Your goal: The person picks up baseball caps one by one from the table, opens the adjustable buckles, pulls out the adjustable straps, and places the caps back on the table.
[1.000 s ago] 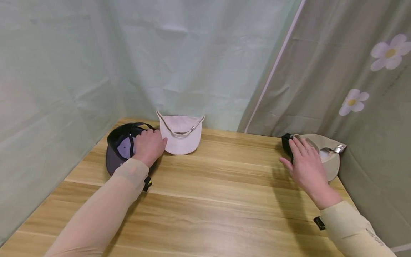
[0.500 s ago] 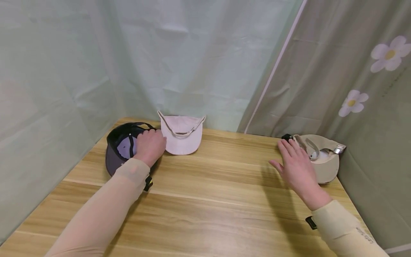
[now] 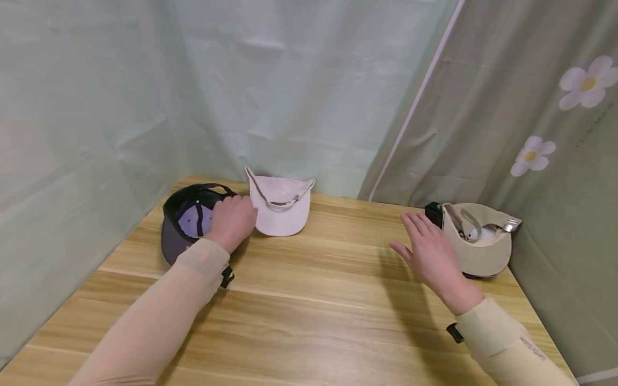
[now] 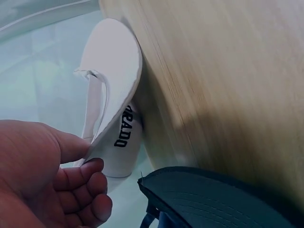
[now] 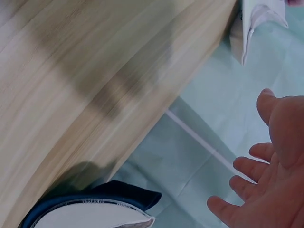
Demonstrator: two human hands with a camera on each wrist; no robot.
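My left hand (image 3: 237, 217) lies over the right side of an upturned dark cap (image 3: 185, 222) at the table's far left. Its curled fingers (image 4: 88, 183) and thumb pinch the near edge of a pale pink cap (image 3: 282, 209) lettered in black (image 4: 114, 71). The dark cap's brim (image 4: 223, 199) shows just below. My right hand (image 3: 427, 244) hovers open with fingers spread above the table, just left of an upturned beige cap (image 3: 480, 249) with a dark brim, and does not touch it. In the right wrist view the open palm (image 5: 270, 166) is clear of that cap (image 5: 90, 216).
The wooden table (image 3: 318, 300) stands in a corner of draped cloth, pale green (image 3: 145, 96) on the left and back, olive with white flowers (image 3: 531, 107) on the right. All three caps sit along the far edge.
My right hand has drawn back to the left off the beige cap. My left hand has shifted slightly right, and the pale pink cap has moved a little right with it.
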